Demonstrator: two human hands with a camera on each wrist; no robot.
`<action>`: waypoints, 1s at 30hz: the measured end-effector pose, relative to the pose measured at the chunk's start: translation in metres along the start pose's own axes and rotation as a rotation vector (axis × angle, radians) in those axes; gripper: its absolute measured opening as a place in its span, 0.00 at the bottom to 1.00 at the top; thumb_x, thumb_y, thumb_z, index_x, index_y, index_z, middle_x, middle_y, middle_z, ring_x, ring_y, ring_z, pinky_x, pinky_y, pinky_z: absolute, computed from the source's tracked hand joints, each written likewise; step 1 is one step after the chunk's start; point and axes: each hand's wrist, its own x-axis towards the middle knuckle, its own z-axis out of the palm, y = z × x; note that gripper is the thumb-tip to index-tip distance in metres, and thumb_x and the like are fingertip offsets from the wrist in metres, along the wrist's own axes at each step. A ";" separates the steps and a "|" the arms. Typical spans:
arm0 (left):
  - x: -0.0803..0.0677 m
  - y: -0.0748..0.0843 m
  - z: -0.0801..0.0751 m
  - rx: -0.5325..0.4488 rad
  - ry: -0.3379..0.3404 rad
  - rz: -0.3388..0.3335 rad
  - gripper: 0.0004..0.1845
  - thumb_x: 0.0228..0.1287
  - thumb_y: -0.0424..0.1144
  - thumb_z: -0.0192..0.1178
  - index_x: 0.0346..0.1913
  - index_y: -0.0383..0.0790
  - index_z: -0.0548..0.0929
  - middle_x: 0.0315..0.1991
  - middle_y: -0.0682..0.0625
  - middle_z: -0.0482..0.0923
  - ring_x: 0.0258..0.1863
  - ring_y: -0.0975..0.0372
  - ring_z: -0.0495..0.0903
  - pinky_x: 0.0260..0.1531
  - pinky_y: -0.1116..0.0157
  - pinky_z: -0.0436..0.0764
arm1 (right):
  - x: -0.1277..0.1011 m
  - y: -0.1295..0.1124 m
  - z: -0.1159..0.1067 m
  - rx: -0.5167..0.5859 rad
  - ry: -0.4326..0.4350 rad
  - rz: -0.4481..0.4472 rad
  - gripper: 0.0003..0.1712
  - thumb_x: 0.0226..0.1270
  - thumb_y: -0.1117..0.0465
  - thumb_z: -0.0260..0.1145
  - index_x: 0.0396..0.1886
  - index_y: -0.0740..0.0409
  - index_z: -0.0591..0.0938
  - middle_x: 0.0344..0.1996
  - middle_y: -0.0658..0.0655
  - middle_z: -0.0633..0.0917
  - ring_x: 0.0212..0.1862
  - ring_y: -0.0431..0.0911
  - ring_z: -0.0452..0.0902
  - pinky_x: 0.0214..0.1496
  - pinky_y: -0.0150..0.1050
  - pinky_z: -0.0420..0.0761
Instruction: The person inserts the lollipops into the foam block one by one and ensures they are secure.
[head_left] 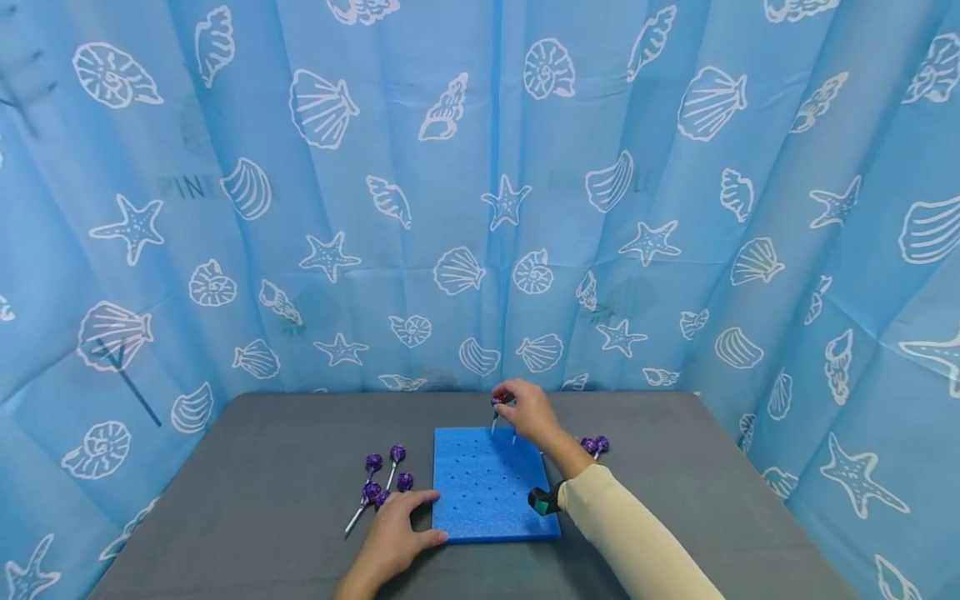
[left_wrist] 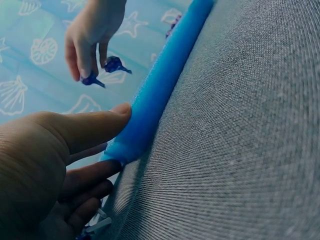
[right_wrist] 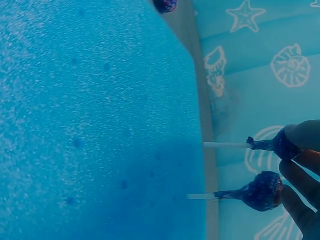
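A blue foam board (head_left: pixel 495 487) dotted with small holes lies flat on the grey table (head_left: pixel 285 450). My left hand (head_left: pixel 401 525) rests flat on the table at the board's near left corner, and its thumb (left_wrist: pixel 107 122) presses the foam edge (left_wrist: pixel 155 95). My right hand (head_left: pixel 517 408) hovers over the board's far edge and pinches two purple lollipops (right_wrist: pixel 260 191) (right_wrist: pixel 277 145) by their wrapped heads. Their white sticks point at the foam board (right_wrist: pixel 100 125), close to its surface. The left wrist view also catches the right hand (left_wrist: pixel 90 35) with both lollipops.
Several loose purple lollipops (head_left: pixel 384 479) lie on the table left of the board, just beyond my left hand. A few more lollipops (head_left: pixel 595 445) lie to the board's right, behind my right forearm. A blue seashell curtain (head_left: pixel 480 208) surrounds the table.
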 end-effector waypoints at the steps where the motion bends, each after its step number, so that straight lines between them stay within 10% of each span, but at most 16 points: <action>1: 0.000 0.000 0.000 -0.001 -0.001 -0.005 0.32 0.48 0.53 0.74 0.57 0.45 0.81 0.55 0.44 0.79 0.54 0.48 0.73 0.52 0.43 0.71 | -0.001 0.000 0.001 -0.004 -0.006 0.005 0.09 0.61 0.66 0.70 0.42 0.58 0.84 0.37 0.52 0.83 0.42 0.48 0.80 0.44 0.45 0.79; 30: 0.001 -0.003 0.001 0.001 0.007 0.017 0.33 0.49 0.53 0.74 0.58 0.43 0.81 0.55 0.44 0.79 0.54 0.47 0.73 0.51 0.43 0.71 | -0.006 0.002 0.015 -0.050 -0.061 0.043 0.06 0.63 0.64 0.70 0.40 0.56 0.84 0.37 0.50 0.83 0.44 0.47 0.78 0.48 0.48 0.78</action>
